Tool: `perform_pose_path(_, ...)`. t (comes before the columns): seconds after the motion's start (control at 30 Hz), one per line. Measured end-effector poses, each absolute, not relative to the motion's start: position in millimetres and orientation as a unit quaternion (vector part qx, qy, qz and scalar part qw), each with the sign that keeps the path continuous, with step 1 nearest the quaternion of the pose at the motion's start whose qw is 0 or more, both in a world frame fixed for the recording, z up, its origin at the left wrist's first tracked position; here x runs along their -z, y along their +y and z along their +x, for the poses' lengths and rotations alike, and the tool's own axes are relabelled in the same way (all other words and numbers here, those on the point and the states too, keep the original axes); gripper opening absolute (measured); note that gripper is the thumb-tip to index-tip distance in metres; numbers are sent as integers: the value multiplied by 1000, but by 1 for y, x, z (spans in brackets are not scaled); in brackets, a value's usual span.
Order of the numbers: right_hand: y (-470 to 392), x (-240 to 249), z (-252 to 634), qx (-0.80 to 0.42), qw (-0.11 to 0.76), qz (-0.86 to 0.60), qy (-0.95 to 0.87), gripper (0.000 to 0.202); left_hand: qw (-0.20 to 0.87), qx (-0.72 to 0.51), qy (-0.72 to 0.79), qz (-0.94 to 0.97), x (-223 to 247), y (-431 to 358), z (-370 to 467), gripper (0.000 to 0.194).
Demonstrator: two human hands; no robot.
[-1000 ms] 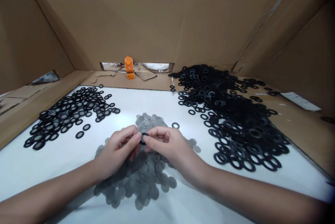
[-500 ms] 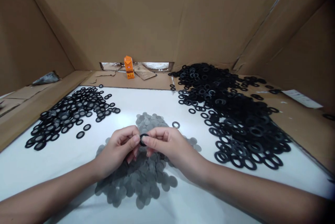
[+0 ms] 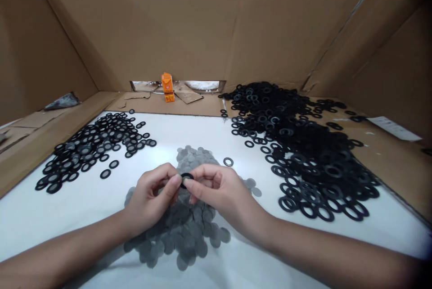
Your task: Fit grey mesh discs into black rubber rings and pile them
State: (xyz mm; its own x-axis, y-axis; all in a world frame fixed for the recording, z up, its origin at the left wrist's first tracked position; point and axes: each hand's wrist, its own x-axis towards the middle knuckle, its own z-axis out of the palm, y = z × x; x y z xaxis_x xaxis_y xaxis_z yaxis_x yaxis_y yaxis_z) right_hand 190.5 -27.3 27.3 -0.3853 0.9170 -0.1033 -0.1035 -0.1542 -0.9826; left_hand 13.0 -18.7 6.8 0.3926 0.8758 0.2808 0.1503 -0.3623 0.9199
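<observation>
Pinching black ring (image 3: 187,175) between fingers of left hand (image 3: 151,196) and right hand (image 3: 222,187) — over grey discs (image 3: 189,235), between grey-centred rings (image 3: 91,142) at left and heaped plain rings (image 3: 313,154) at right.

Light from above falls softly on the sheet (image 3: 246,262), the brightest area, with mild glare beyond the left hand (image 3: 148,199). That hand and the right hand (image 3: 222,190) cast a soft-edged shadow that greys the discs (image 3: 189,235) beneath. The wall (image 3: 162,19) is dim brown, while the slot (image 3: 202,85) behind the carton (image 3: 167,88) is washed white. The heaped rings (image 3: 303,140) merge into near-black. Wide-angle stretch bends the 2 arms (image 3: 303,239) outward; the right edge fades to black. Print on the label (image 3: 393,128) is smeared. The held ring (image 3: 186,177) is small and dark, perhaps slightly blurred.
</observation>
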Motion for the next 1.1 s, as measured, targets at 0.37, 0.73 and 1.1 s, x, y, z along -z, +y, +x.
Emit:
perform_pose_path(0.37,-28,-35,191,-656,371,-414,-510,18,295,-428,299,800,-4,-18,9,20)
perform_pose_path(0.73,-16,-31,200,-454,315,-466,-691,5,336,-293,333,831,-19,-1,5,26)
perform_pose_path(1.1,-29,-34,184,-647,407,-409,-498,20,450,-402,356,713,-6,-18,12,32)
